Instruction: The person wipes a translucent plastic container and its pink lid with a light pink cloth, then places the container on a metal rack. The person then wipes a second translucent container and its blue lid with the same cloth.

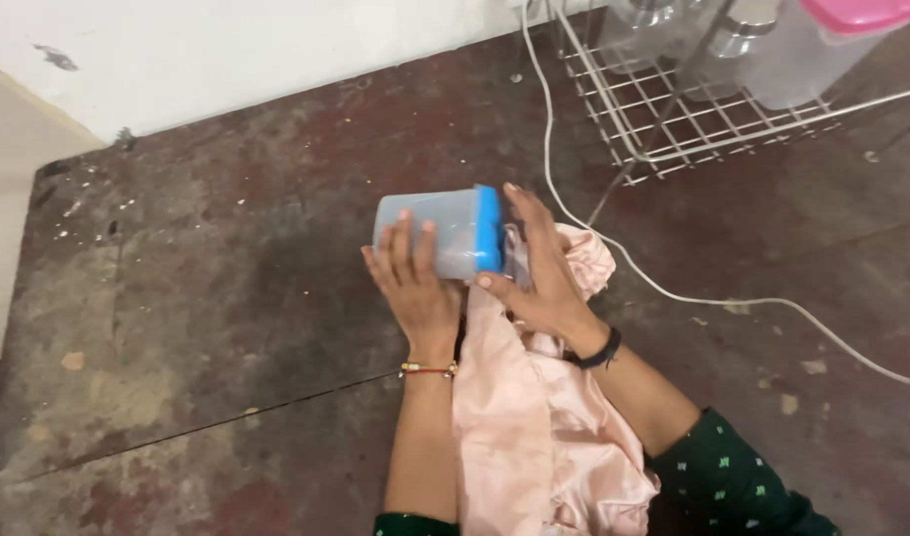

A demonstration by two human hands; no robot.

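Bare floor [197,298] is lying open to the left; a wire rack [673,119] is blocking the far right, a white cable [673,294] trailing across the right.
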